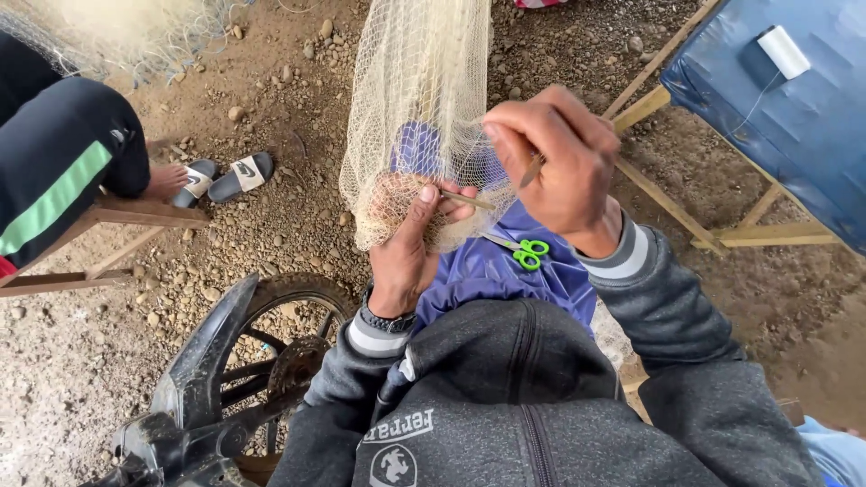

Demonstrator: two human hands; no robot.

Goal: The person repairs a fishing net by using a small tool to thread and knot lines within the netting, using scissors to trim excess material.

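A cream fishing net (417, 99) hangs down from the top of the view to my lap. My left hand (406, 248) pinches the net's lower edge together with a thin stick-like gauge (467, 200). My right hand (557, 162) is closed on a slim netting needle (530, 171) just right of the net, with fine thread running to the mesh. Green-handled scissors (528, 253) lie on the purple cloth (492, 271) over my lap, below both hands.
A motorbike front wheel and mudguard (262, 352) stand at lower left. Another person's leg and foot in a black sandal (185, 180) rest by a wooden bench (135, 214) at left. A blue-covered table (776, 117) with a white thread spool (783, 50) stands at upper right. The ground is gravel.
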